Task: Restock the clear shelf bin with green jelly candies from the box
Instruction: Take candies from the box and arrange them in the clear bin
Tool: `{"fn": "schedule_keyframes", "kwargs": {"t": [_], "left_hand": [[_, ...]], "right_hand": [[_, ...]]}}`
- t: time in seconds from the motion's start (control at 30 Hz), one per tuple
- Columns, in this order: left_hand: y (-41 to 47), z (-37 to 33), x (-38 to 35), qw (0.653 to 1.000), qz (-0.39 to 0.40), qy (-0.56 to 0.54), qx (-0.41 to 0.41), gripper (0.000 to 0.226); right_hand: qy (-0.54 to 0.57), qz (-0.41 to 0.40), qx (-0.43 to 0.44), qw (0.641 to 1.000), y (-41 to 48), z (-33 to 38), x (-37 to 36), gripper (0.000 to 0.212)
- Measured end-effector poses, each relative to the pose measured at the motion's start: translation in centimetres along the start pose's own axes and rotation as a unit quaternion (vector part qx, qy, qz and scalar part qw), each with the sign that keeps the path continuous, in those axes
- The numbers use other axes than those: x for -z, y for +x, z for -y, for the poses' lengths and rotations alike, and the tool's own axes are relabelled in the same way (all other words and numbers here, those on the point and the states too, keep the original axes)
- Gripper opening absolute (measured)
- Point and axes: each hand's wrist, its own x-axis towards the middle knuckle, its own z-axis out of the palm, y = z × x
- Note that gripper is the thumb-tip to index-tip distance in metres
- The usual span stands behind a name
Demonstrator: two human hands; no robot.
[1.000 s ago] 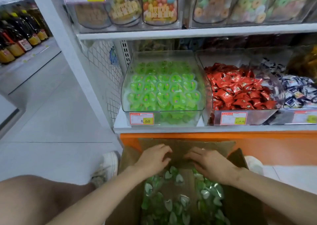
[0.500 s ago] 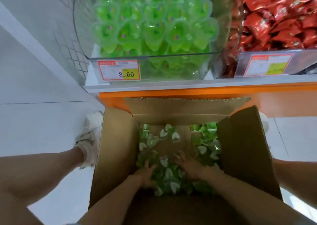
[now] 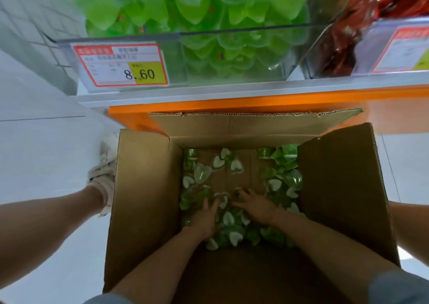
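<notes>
matt corrugated cardboard box [image 3: 144, 187], glossy clear plastic bin [image 3: 232, 55]

An open cardboard box [image 3: 144, 187] stands on the floor, its flaps folded out. Inside the box, heart-shaped green jelly candies [image 3: 228, 217] lie loose around a bare patch of its bottom. Both hands are down in the box: the left hand [image 3: 204, 217] lies on the candies with fingers spread, while the right hand [image 3: 255, 206] bends its fingers into the pile, any grasp hidden. Above the box's far flap, a clear shelf bin [image 3: 232, 36] holds stacked green jellies behind an 8.60 price tag [image 3: 120, 64]. A pale shoe [image 3: 104, 171] stands just left of the box
</notes>
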Motion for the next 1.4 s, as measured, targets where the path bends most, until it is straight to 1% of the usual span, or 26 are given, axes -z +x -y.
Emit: {"fn": "schedule_keyframes", "kwargs": {"t": [0.1, 0.2, 0.27, 0.33, 0.4, 0.5, 0.6, 0.67, 0.77, 0.87, 0.93, 0.97, 1.03, 1.1, 1.2, 1.27, 1.4], "left_hand": [[0.9, -0.8, 0.4, 0.999, 0.022, 0.021, -0.016, 0.082], [1.8, -1.5, 0.8, 0.998, 0.051, 0.029, 0.007, 0.085], [2.3, -1.6, 0.9, 0.997, 0.052, 0.049, 0.02, 0.081], [2.6, -1.2, 0.7, 0.997, 0.031, 0.066, 0.025, 0.073], [2.8, -0.4, 0.8, 0.998, 0.012, 0.056, 0.021, 0.068], [2.6, 1.1, 1.3, 0.999, 0.011, 0.046, -0.005, 0.066], [2.3, 1.9, 1.9, 0.996, 0.024, 0.075, -0.034, 0.065], [2.4, 1.9, 2.1, 0.992, 0.038, 0.107, -0.055, 0.064], [2.7, 1.7, 2.1, 0.984, 0.072, 0.148, -0.062, 0.067], [3.1, 1.5, 2.9, 0.981, 0.103, 0.149, -0.066, 0.07], [3.3, 1.6, 3.5, 0.981, 0.125, 0.129, -0.07, 0.072], [3.2, 1.7, 3.6, 0.983, 0.127, 0.114, -0.072, 0.072], [3.1, 2.2, 3.5, 0.989, 0.101, 0.072, -0.078, 0.067], [3.0, 2.7, 3.1, 0.995, 0.063, 0.022, -0.08, 0.059], [2.4, 2.5, 3.2, 0.993, 0.028, -0.084, -0.083, 0.043], [2.0, 2.3, 3.6, 0.985, -0.007, -0.144, -0.09, 0.037], [1.3, 2.1, 4.2, 0.979, -0.047, -0.166, -0.104, 0.041]], "right_hand": [[0.001, -0.006, -0.014, 1.0, 0.4, 0.0, 0.2, 0.055], [0.047, -0.054, -0.081, 0.994, 1.1, -0.4, -0.2, 0.048], [0.071, -0.075, -0.107, 0.989, 1.1, -0.5, -0.7, 0.048], [0.096, -0.074, -0.103, 0.987, 1.0, -0.4, -1.0, 0.049], [0.123, -0.067, -0.087, 0.986, 0.8, -0.1, -1.2, 0.054], [0.087, -0.058, -0.059, 0.993, 0.7, -0.1, -1.1, 0.062], [0.089, -0.056, -0.045, 0.993, 1.0, -0.3, -0.8, 0.062], [0.129, -0.072, -0.056, 0.987, 1.2, -0.4, -0.7, 0.059], [0.19, -0.112, -0.076, 0.972, 1.3, -0.2, -1.1, 0.054], [0.246, -0.126, -0.077, 0.958, 1.4, -0.5, -1.7, 0.053], [0.304, -0.151, -0.079, 0.938, 1.4, -0.9, -2.1, 0.049], [0.339, -0.167, -0.086, 0.922, 1.4, -1.0, -2.3, 0.046], [0.402, -0.196, -0.108, 0.888, 1.2, -1.1, -2.2, 0.04], [0.449, -0.199, -0.119, 0.863, 1.0, -1.0, -1.8, 0.038], [0.493, -0.189, -0.115, 0.842, 1.1, -0.8, -1.1, 0.037], [0.507, -0.205, -0.108, 0.83, 1.4, -0.6, -0.2, 0.036], [0.533, -0.234, -0.099, 0.807, 1.5, -0.1, 1.9, 0.036]]}}
